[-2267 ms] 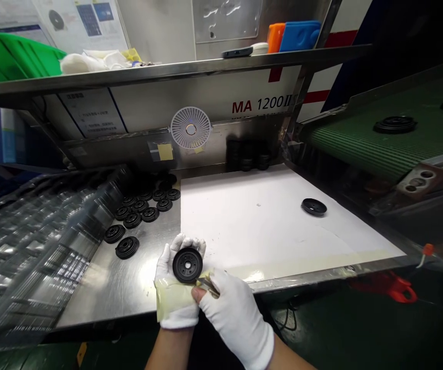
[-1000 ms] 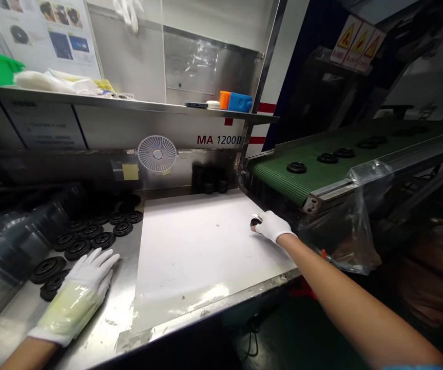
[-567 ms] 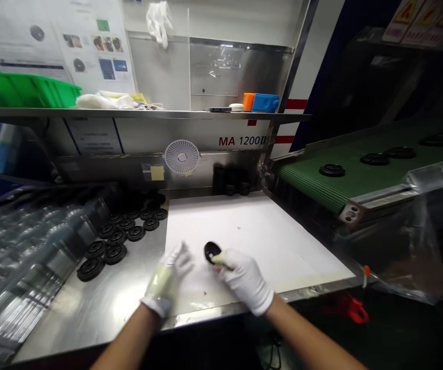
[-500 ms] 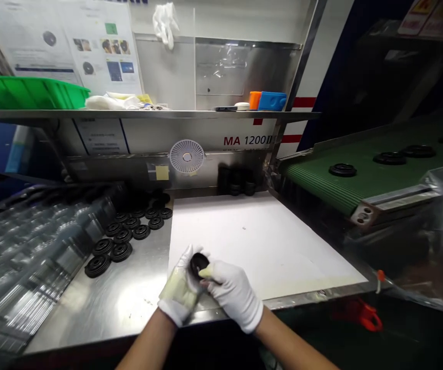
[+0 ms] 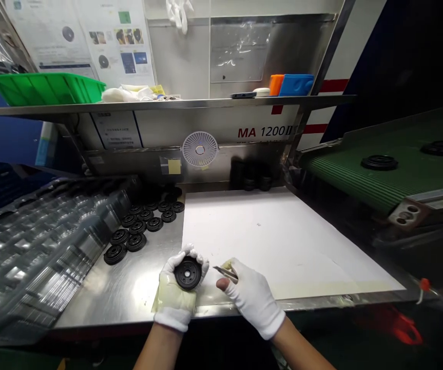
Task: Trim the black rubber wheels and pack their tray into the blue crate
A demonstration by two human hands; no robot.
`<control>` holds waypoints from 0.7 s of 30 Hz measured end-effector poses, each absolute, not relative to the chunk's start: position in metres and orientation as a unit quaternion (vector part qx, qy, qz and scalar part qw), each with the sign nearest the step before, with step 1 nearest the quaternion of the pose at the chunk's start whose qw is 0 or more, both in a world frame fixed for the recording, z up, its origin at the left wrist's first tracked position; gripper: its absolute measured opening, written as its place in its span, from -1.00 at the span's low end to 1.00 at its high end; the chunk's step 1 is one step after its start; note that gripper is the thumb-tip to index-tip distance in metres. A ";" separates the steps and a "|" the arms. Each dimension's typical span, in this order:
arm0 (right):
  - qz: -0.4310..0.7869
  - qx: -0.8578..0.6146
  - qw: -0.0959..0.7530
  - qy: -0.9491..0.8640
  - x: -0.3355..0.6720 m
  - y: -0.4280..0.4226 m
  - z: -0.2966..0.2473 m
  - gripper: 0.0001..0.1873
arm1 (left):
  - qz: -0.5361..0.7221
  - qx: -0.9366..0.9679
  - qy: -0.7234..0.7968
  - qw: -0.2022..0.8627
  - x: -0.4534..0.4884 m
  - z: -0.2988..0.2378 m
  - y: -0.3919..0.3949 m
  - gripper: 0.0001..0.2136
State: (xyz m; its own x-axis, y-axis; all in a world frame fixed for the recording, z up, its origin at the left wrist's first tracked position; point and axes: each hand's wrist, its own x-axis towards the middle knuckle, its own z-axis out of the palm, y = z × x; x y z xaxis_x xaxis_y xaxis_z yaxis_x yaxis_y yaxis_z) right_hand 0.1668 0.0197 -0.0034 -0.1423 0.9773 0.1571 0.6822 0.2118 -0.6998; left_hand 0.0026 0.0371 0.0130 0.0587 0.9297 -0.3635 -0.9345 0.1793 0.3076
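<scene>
The gloved left hand (image 5: 179, 293) is closed around a black rubber disc (image 5: 188, 273), cupping it from below with the fingers curled up around its rim. The disc lies flat in the palm, face up, its central hole showing. A yellowish film (image 5: 172, 297) wraps the palm side of that glove. The gloved right hand (image 5: 252, 298) is closed in a pinch on a small pair of metal tweezers (image 5: 226, 274), whose tips point toward the disc, just apart from it. Both hands are over the steel table (image 5: 129, 298), at the near left corner of the white sheet (image 5: 278, 236).

Left of the sheet, more black discs (image 5: 144, 223) lie in loose rows on the steel, and beyond them is a stack of clear plastic trays (image 5: 47, 241). Dark stacks of discs (image 5: 250, 174) stand behind the sheet's far edge, and a small white fan (image 5: 200, 149) is mounted above them. Right of the sheet runs a green conveyor belt (image 5: 390, 174) carrying discs (image 5: 380, 163). Above the sheet, a steel shelf (image 5: 167, 104) holds a green bin (image 5: 44, 88) and a blue and orange object (image 5: 292, 85).
</scene>
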 end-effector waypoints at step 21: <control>0.076 -0.599 0.204 -0.771 0.143 0.006 0.012 -0.72 | 0.659 0.045 0.226 0.716 0.024 0.018 0.033 -0.92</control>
State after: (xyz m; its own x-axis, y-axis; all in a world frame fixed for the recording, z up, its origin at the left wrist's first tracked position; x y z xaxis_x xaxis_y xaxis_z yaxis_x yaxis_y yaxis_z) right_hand 0.1434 0.0058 0.0117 -0.2003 0.9540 0.2229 0.8918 0.2718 -0.3617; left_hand 0.0235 0.0328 0.0177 0.0297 0.9642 -0.2636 -0.9231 0.1276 0.3627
